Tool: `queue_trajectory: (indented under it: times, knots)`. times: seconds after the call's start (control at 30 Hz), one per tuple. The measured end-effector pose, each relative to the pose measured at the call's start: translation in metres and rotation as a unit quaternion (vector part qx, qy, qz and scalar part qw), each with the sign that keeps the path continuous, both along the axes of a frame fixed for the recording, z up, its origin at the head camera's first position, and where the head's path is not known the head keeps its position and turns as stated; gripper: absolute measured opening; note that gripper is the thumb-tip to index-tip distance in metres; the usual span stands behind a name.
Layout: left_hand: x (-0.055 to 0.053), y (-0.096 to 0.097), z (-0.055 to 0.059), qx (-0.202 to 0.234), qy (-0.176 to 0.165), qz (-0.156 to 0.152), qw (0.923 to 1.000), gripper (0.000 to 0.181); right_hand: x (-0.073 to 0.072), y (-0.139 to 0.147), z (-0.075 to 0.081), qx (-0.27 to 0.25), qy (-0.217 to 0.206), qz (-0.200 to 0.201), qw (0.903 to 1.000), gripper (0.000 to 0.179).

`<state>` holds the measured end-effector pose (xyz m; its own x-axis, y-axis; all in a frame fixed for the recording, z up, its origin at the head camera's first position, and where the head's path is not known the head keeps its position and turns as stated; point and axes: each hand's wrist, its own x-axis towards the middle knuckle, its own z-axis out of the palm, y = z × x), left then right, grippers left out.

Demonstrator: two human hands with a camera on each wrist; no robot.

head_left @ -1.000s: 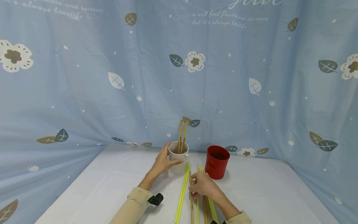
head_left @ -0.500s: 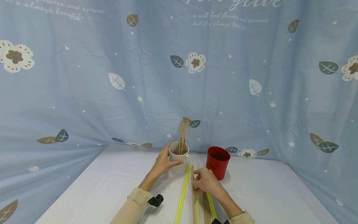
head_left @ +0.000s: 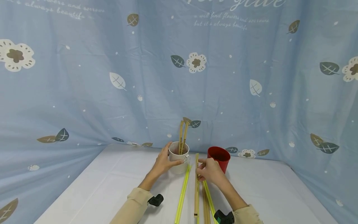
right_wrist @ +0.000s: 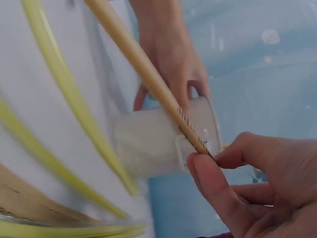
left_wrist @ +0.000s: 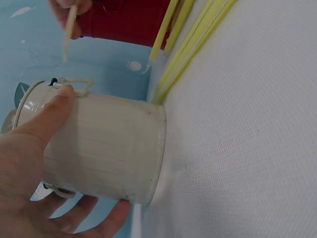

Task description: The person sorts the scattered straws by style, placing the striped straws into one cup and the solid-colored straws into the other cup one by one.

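My left hand (head_left: 162,161) grips a small off-white metal bucket (left_wrist: 109,144) with side handles, thumb on one side and fingers round the other. Two wooden chopsticks (head_left: 184,133) with dark printing stand in that bucket. Between thumb and fingertips, my right hand (head_left: 212,171) pinches another wooden chopstick (head_left: 196,196) near its printed end. In the right wrist view this chopstick (right_wrist: 148,74) slants past the bucket, raised above the table. A red bucket (head_left: 222,157) stands just behind the right hand, which hides part of it.
Long yellow sticks (head_left: 182,196) lie on the white table just in front of the off-white bucket. More wooden chopsticks (head_left: 205,202) and yellow sticks (head_left: 210,200) lie below the right hand. A blue patterned curtain (head_left: 156,77) hangs behind the table.
My right hand has lifted the wooden chopstick from among the sticks, moving up and slightly right. The left hand stays on the off-white bucket.
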<state>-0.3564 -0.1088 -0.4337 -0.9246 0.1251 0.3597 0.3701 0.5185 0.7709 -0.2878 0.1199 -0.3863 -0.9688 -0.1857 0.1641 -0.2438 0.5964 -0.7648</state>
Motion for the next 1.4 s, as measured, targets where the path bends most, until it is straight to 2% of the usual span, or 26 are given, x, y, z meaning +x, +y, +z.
queue_trajectory:
  times: [0.13, 0.3, 0.5, 0.6, 0.87, 1.4]
  knots:
    - [0.0, 0.0, 0.0, -0.001, -0.003, -0.001, 1.0, 0.108, -0.008, 0.002, 0.012, -0.012, 0.028, -0.029, 0.9991, 0.045]
    - [-0.001, 0.0, 0.0, -0.001, -0.007, -0.003, 1.0, 0.108, -0.017, 0.005, 0.026, -0.032, 0.061, -0.035, 0.997, 0.041]
    - [-0.002, 0.0, -0.001, -0.004, -0.004, -0.001, 1.0, 0.108, -0.026, 0.006, 0.045, -0.086, 0.065, -0.034, 0.9936, 0.039]
    - [-0.002, 0.0, -0.002, -0.007, -0.003, -0.001, 1.0, 0.108, -0.029, 0.005, 0.054, -0.096, 0.074, -0.041, 0.9918, 0.037]
    - [-0.002, 0.0, -0.004, -0.005, 0.002, -0.005, 1.0, 0.109, -0.037, 0.0, 0.067, -0.145, 0.096, -0.048, 0.9836, 0.031]
    - [-0.001, -0.001, -0.002, 0.003, 0.002, -0.008, 1.0, 0.108, -0.046, -0.017, 0.099, -0.173, 0.18, -0.051, 0.9669, 0.03]
